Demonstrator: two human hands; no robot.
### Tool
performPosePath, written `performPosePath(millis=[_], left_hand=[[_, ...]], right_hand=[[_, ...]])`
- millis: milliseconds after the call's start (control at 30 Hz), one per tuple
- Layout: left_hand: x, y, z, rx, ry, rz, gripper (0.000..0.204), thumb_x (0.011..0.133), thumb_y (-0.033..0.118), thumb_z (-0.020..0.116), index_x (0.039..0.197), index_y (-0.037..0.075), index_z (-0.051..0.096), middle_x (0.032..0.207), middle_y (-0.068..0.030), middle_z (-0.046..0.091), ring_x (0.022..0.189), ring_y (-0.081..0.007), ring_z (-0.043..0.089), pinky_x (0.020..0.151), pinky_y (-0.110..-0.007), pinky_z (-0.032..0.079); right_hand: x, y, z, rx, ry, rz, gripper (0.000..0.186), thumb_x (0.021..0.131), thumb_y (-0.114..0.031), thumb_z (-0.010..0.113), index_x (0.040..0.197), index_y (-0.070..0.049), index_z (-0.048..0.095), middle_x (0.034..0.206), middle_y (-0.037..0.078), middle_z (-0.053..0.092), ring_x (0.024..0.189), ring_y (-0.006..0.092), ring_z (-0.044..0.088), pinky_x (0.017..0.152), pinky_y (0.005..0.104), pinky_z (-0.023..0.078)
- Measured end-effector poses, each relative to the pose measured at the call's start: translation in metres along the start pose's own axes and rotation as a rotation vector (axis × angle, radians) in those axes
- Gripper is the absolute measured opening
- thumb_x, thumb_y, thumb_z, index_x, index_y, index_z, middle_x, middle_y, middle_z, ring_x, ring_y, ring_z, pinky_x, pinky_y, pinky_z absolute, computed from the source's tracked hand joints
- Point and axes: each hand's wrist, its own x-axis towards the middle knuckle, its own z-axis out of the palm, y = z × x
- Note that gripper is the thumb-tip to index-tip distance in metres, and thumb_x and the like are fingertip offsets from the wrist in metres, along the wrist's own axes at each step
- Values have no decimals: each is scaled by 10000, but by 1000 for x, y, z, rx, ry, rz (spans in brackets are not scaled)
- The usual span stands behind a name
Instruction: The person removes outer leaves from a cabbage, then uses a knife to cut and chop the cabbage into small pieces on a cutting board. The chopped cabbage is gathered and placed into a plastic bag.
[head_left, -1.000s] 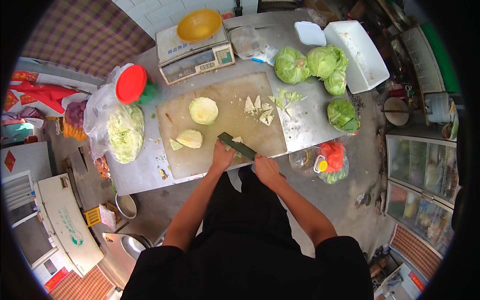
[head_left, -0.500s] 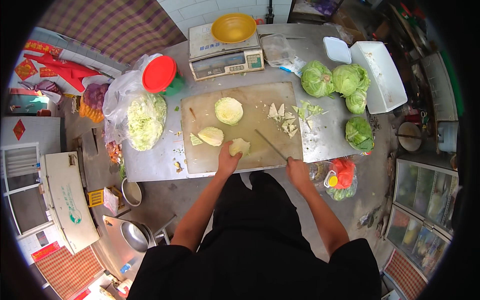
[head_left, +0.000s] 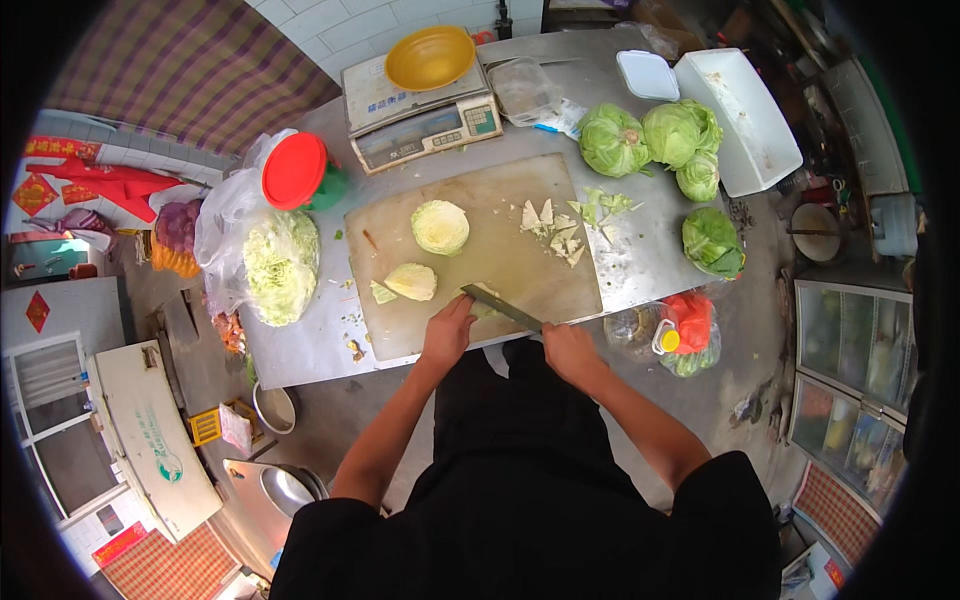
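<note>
My right hand (head_left: 570, 350) grips a wide-bladed knife (head_left: 510, 312) near the front edge of a cutting board (head_left: 510, 180). My left hand (head_left: 448, 330) has its fingers closed on a pale cabbage piece (head_left: 483, 310), which is partly hidden under the blade. The blade lies across it, beside my left fingertips. Further back on the board sit a cut cabbage half (head_left: 440, 228) and a smaller wedge (head_left: 410, 280) with a loose leaf scrap. Chopped white core pieces (head_left: 545, 225) lie at the board's right side, with green scraps (head_left: 605, 205) beyond.
Around the board stand a scale (head_left: 420, 135) with a yellow bowl (head_left: 430, 50), a red-lidded tub (head_left: 295, 172), bagged shredded cabbage (head_left: 275, 265), whole cabbages (head_left: 615, 140), a white bin (head_left: 738, 120) and a lid (head_left: 648, 75). Bags and a bottle (head_left: 668, 338) sit beyond the front-right edge.
Half a second ago the blade was right of the cabbage piece; now it has swung left over it, beside my left fingers. A second ago it lay similarly across the piece.
</note>
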Motion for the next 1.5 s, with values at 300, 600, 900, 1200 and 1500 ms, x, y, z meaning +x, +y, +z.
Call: performPosePath(millis=[300,600,900,1200,1500], left_hand=[[7,1,-2,17,15,82,363,854,-43,680,1213,-2,649,1171,-234,687,984,-436,691,804,-471,590],[11,4,-5,-33,-36,18,388,833,-103,600,1205,-6,657,1177,-238,687,981,-427,688,808,-467,585],[12,4,-4,-19,-8,58,320,828,-96,604,1134,-17,652,1079,-228,691,926,-434,680,781,-466,581],[9,-8,-2,-2,-55,60,279,824,-85,603,1090,-13,644,986,-216,659,863,-439,662,725,-494,558],[3,-15,-2,-8,-60,57,313,823,-96,569,1111,-8,654,1026,-221,676,927,-447,662,769,-493,559]], right_hand=[[29,10,34,36,78,-33,95,847,9,584,893,28,665,832,273,711,810,452,722,733,542,586],[42,-5,30,81,58,-56,117,862,-3,565,898,45,665,817,287,697,800,482,702,737,570,566],[47,-10,31,84,47,-27,143,851,-3,583,917,45,700,843,278,708,857,464,714,766,562,573],[46,-15,30,102,78,-54,135,846,-5,577,891,49,692,845,287,702,831,479,706,758,567,569],[30,-40,-2,89,-13,6,116,820,3,623,875,58,710,879,284,715,883,456,726,771,537,590]])
